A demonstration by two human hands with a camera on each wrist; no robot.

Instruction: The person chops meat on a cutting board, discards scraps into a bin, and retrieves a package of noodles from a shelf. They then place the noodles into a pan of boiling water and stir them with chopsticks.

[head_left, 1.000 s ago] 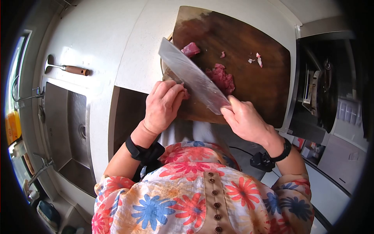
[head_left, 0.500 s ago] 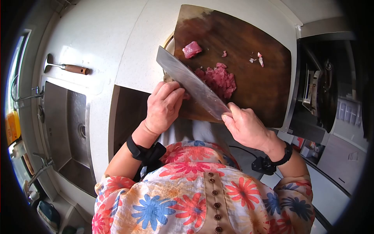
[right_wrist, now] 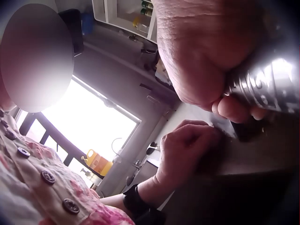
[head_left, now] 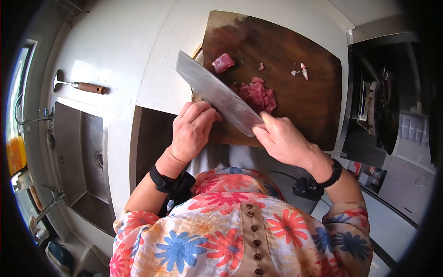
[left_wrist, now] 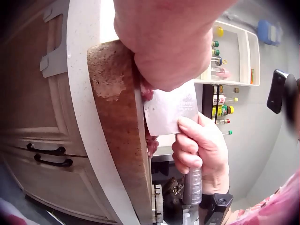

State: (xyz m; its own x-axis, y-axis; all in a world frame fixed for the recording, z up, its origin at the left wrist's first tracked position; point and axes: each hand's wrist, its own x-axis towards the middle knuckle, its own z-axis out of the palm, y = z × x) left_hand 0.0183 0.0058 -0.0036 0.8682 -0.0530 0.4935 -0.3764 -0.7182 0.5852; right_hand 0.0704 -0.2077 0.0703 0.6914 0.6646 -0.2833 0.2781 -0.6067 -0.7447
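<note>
My right hand grips a broad-bladed cleaver by its ridged metal handle. The blade slants across the left part of a dark wooden cutting board. Just left of the blade, the curled fingers of my left hand hold down a piece of raw meat, mostly hidden beneath them. On the blade's other side lies a heap of cut meat. Farther back sits a larger chunk of meat, with a small scrap to its right and whitish fatty bits beyond.
A wooden-handled tool lies on the white counter at left, by a steel sink. A stove adjoins the board's right side. In the left wrist view, several bottles stand on a rack behind the right hand.
The cleaver has shifted slightly left, its blade staying close beside the left fingers. The left hand keeps its hold on the meat. The whole head view has shifted a little.
</note>
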